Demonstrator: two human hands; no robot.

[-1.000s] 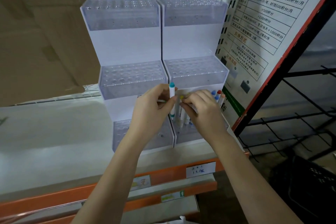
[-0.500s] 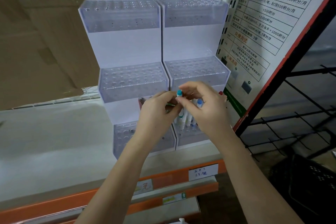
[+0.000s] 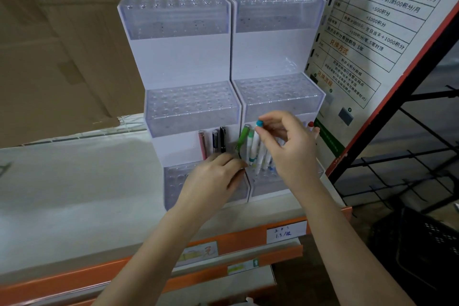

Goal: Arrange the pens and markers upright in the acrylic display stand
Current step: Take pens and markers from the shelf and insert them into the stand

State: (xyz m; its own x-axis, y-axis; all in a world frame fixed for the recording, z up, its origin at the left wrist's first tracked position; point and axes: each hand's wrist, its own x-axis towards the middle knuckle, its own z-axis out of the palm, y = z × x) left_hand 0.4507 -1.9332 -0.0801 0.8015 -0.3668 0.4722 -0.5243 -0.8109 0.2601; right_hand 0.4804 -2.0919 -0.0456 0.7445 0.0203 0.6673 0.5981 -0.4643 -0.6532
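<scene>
Right hand (image 3: 289, 149) pinches teal-capped marker (image 3: 255, 146) — left hand (image 3: 213, 179) grips green pen (image 3: 242, 140).

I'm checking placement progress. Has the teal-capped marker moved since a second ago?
Yes. The teal-capped marker went rightward, from the left hand at the stands' seam to the right hand, over the right stand.

right hand (image 3: 289, 149) pinches teal-capped marker (image 3: 259, 123) | left hand (image 3: 213, 181) grips green pen (image 3: 242, 140) | acrylic stand (image 3: 188, 57) bottom tier

Pale shelf (image 3: 74, 194) — two acrylic stands (image 3: 178, 57), side by side
</scene>
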